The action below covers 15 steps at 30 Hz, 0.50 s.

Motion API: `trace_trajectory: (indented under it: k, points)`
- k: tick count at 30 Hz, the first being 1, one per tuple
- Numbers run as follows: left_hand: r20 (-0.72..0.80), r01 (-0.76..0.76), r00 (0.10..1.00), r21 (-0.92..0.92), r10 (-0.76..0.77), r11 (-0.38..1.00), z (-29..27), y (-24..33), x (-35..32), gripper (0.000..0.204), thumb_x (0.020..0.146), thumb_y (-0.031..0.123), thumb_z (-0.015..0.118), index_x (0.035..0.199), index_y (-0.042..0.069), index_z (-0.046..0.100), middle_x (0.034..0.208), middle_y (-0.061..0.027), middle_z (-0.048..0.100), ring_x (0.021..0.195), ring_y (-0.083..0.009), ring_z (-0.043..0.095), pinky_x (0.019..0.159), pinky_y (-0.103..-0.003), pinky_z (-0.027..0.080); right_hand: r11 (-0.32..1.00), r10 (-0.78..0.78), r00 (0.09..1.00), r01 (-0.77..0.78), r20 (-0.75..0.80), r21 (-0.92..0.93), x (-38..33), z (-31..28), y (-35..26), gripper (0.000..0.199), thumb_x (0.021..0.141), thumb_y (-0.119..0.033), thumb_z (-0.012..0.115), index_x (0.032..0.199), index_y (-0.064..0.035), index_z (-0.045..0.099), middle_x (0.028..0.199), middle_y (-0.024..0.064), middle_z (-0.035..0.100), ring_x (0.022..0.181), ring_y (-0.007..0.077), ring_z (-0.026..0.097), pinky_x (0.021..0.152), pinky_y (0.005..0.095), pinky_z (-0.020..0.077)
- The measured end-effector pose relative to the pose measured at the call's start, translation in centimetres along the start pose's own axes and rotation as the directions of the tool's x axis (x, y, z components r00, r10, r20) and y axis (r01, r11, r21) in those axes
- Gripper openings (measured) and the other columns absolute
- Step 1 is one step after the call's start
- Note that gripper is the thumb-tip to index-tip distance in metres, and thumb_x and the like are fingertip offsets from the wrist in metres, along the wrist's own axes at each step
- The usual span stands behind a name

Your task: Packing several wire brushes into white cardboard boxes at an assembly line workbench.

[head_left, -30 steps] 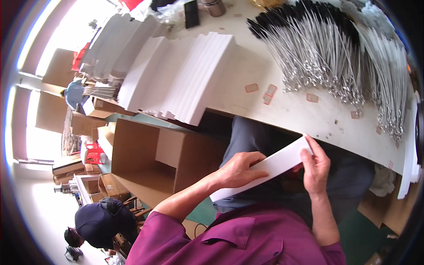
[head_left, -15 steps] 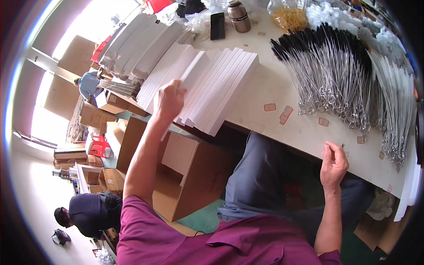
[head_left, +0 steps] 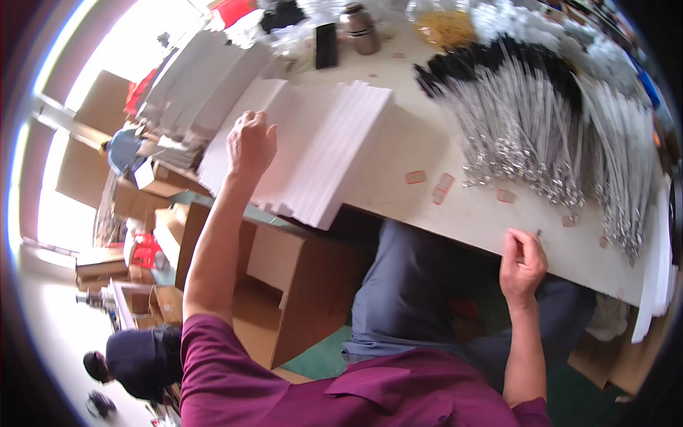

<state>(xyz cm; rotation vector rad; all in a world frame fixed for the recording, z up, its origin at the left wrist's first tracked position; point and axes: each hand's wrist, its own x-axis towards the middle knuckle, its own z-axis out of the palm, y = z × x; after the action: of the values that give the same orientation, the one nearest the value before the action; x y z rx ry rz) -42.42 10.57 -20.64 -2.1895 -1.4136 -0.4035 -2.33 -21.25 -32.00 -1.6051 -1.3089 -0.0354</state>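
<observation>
My left hand (head_left: 252, 146) is over a row of long, narrow white boxes (head_left: 341, 135) lying side by side at the table's left. Its fingers are curled against the boxes' upper side, and what is under them is hidden. My right hand (head_left: 523, 263) hovers at the table's front edge, its fingers bent in toward the thumb, with nothing visible in them. Beyond it lies a large bundle of thin wire brushes (head_left: 512, 121) with black bristle ends and looped metal handles. A second bundle, of white-bristled brushes (head_left: 622, 156), lies to its right.
More white boxes (head_left: 206, 82) are stacked at the far left. A phone (head_left: 326, 46), a metal flask (head_left: 361, 30) and a bag of yellow bands (head_left: 445, 28) stand farther back. An open carton (head_left: 313, 299) is below the table edge. Another person (head_left: 146, 363) is at lower left.
My left hand has moved left across the boxes; the white box it held up at a tilt no longer stands out above the row. My right hand stays near the table edge. The view has shifted slightly.
</observation>
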Motion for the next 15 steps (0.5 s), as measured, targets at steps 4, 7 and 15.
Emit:
trace_trajectory:
  k: [4,7,15]
  points:
    - [-0.089,-0.127,0.991,-0.402,0.100,0.907,-5.9,9.4,-0.4,0.024,0.089,0.015,0.074,0.108,0.001,0.069,0.108,-0.0190,0.071,0.100,-0.0410,0.068,0.087,-0.044,0.056,1.000,-0.030,0.999,0.030,-0.019,0.005,0.6,0.0,0.0,0.004,0.093,-0.004,0.065,0.094,-0.0019,0.068,0.081,0.0138,0.067,0.069,0.0290,0.066,0.061,0.0373,0.0516]
    - [-0.029,-0.154,0.982,-0.702,0.188,0.695,-7.5,17.4,-2.1,0.022,0.087,0.007,0.073,0.106,-0.001,0.068,0.102,-0.0201,0.071,0.095,-0.0413,0.070,0.084,-0.043,0.056,0.957,0.179,0.983,-0.184,0.040,0.223,0.0,-1.1,0.0,0.006,0.096,-0.008,0.067,0.096,-0.0022,0.069,0.082,0.0135,0.068,0.068,0.0287,0.067,0.063,0.0361,0.0535]
    - [0.007,-0.150,0.963,-0.817,0.271,0.557,-0.9,27.3,-6.9,0.028,0.090,0.007,0.071,0.115,-0.004,0.067,0.121,-0.0241,0.068,0.114,-0.0430,0.065,0.101,-0.048,0.051,0.920,0.181,0.920,-0.283,-0.349,-0.269,0.5,-18.1,7.2,0.016,0.092,-0.011,0.072,0.105,-0.0017,0.070,0.092,0.0134,0.073,0.079,0.0312,0.072,0.073,0.0387,0.0584]
